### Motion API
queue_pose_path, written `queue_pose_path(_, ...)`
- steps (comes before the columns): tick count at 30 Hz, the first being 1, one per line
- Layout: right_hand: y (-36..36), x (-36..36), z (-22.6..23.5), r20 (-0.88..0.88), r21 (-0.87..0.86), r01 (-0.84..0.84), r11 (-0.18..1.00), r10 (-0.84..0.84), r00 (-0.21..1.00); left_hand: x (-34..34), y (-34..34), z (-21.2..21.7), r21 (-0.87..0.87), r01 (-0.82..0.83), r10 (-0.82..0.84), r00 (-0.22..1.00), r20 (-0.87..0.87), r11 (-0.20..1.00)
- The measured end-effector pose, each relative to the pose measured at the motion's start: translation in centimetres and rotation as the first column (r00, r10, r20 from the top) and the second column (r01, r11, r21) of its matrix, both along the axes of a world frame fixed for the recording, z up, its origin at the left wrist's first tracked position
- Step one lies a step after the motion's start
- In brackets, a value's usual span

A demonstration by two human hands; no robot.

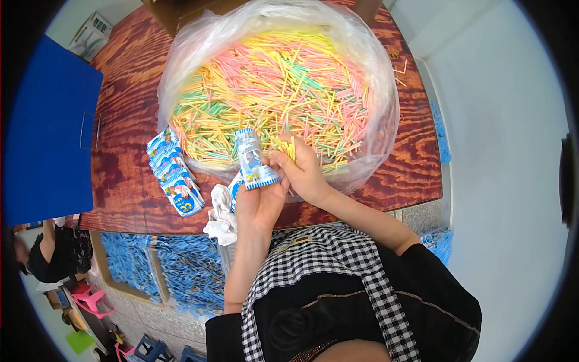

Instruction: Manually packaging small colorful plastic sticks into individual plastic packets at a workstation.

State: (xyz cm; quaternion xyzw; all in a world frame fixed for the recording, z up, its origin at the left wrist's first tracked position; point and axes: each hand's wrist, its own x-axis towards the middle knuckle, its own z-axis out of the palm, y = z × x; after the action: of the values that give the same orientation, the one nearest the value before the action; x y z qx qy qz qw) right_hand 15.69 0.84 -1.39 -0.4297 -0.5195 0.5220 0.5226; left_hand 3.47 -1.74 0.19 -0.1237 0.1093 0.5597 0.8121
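My left hand (260,208) is palm up near the table's front edge, gripping a small blue and white plastic packet (250,158). Close beside it, my right hand (309,174) pinches a small bunch of thin yellow sticks (286,147). Both hands are at the near rim of a large clear plastic bag (379,130), which is folded open and full of pink, yellow, green and orange sticks (271,90). To the left, a row of overlapping blue and white packets (175,172) lies on the table. Another packet (236,184) shows partly behind my left hand.
A crumpled white cloth (221,218) rests at the front edge of the red-brown wooden table (123,108). Boxes of blue packets (193,271) stand below. A blue panel (51,133) rises at left, near another person (54,250); a pale wall (500,151) borders the right.
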Motion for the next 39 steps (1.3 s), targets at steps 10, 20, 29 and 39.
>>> queue_pose_path(10,-0.6,2.3,-0.1,-0.075,-0.239,-0.403,0.883,0.397,0.915,-0.4,-0.7,5.7,0.543,0.250,0.562,-0.002,-0.827,0.801)
queue_pose_path(20,-1.0,2.8,-0.9,-0.204,-0.151,-0.342,0.928,0.309,0.929,-1.0,-1.2,3.6,0.424,0.475,0.455,0.056,-0.889,0.771)
queue_pose_path(29,-0.5,3.0,2.4,-0.258,-0.178,-0.457,0.872,0.407,0.876,-3.8,-3.0,0.1,0.382,-0.030,0.354,0.452,-0.819,0.923)
queue_pose_path(39,-1.0,2.7,1.6,-0.193,-0.216,-0.404,0.889,0.367,0.910,-3.6,-4.1,0.5,0.315,0.061,0.233,0.543,-0.807,0.947)
